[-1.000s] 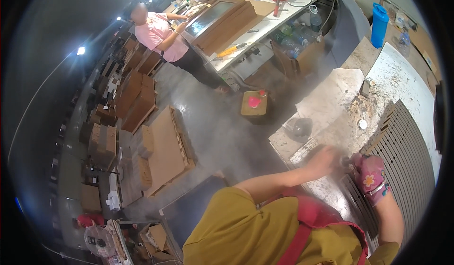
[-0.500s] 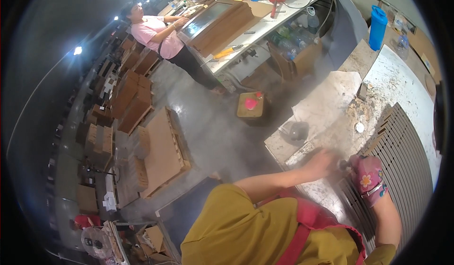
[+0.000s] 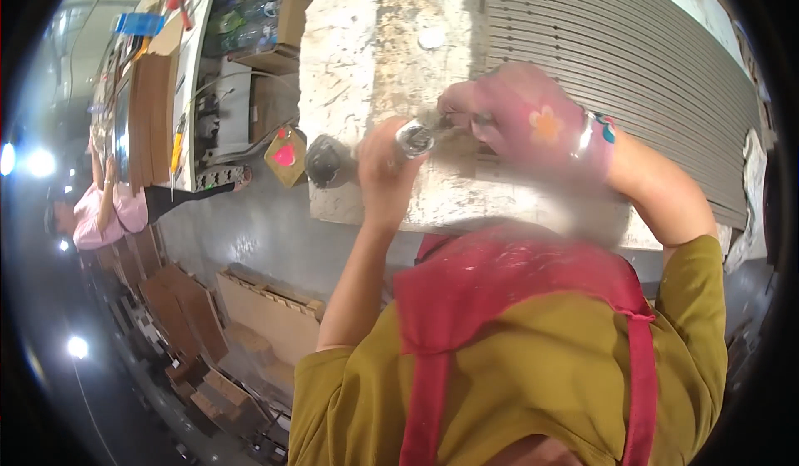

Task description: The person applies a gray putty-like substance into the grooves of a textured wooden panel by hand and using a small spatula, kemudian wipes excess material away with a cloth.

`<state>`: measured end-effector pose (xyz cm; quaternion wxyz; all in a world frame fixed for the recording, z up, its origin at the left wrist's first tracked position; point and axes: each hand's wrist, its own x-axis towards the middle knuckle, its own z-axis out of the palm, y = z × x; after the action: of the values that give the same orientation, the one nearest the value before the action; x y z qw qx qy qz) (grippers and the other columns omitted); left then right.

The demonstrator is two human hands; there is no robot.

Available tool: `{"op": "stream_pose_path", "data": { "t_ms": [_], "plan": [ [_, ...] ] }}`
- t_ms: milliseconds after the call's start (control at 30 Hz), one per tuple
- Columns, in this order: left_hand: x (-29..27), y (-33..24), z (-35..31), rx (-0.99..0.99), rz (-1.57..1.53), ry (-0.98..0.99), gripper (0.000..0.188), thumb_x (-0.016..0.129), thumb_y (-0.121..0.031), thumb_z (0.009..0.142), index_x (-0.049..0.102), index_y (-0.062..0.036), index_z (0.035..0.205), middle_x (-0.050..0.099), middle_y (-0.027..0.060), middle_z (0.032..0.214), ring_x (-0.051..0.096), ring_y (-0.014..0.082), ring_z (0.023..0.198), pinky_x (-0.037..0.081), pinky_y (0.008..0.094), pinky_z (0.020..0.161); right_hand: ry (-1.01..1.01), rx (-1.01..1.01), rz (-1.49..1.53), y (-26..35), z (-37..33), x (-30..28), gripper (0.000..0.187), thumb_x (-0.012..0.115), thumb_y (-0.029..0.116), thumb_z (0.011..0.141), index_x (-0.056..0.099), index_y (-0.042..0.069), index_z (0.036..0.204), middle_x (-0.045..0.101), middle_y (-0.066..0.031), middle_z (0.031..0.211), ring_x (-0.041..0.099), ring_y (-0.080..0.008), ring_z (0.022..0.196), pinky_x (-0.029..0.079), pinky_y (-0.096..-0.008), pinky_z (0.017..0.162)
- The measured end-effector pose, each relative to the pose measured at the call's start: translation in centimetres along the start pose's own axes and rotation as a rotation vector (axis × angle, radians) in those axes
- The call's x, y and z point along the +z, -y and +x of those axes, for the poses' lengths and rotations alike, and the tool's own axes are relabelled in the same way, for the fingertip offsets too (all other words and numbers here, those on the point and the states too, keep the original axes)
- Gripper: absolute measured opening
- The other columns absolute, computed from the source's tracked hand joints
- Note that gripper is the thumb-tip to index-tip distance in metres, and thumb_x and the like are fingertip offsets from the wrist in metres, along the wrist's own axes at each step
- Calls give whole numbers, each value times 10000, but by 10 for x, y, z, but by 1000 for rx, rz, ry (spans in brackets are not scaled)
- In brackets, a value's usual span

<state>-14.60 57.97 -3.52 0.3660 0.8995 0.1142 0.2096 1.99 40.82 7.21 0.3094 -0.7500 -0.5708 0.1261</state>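
My bare left hand is wrapped round a small round container with a shiny rim, held above the worktable. My right hand wears a pink flowered glove with a light band at the wrist. Its fingers are closed and pinched together right beside the container's mouth. A dark, thin thing shows between those fingertips and the container, too blurred to name. A dark, rounded pot sits on the table edge to the left of my left hand.
Long grey-brown slotted strips lie side by side at the right. The stained pale worktable carries a white disc. At the left stand a yellowish can and, farther off, a person in pink at another bench.
My view has swung to the right and down over the table. My hands now show close together in the middle; the other person has shifted to the far left of the view.
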Motion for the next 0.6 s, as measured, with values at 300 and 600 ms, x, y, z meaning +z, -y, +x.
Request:
{"op": "stream_pose_path", "data": {
  "t_ms": [300, 600],
  "plan": [
    [3, -2, 13, 157, 83, 22, 521, 768, 25, 675, 592, -78, 1155, 623, 88, 1155, 551, 287, 1102, 417, 379, 932, 109, 58, 20, 0, 0, 7, 157, 597, 191, 819, 571, 40, 854, 583, -161, 645, 604, -383, 645, 464, -478, 573],
    [8, 6, -2, -17, 83, 91, 580, 752, 36, 670, 575, -73, 1212, 607, 89, 1180, 553, 248, 1044, 443, 347, 874, 202, 59, 74, 6, 8, 6, 150, 544, 194, 866, 601, 56, 877, 585, -158, 629, 617, -365, 623, 470, -466, 532]
  ]
}}
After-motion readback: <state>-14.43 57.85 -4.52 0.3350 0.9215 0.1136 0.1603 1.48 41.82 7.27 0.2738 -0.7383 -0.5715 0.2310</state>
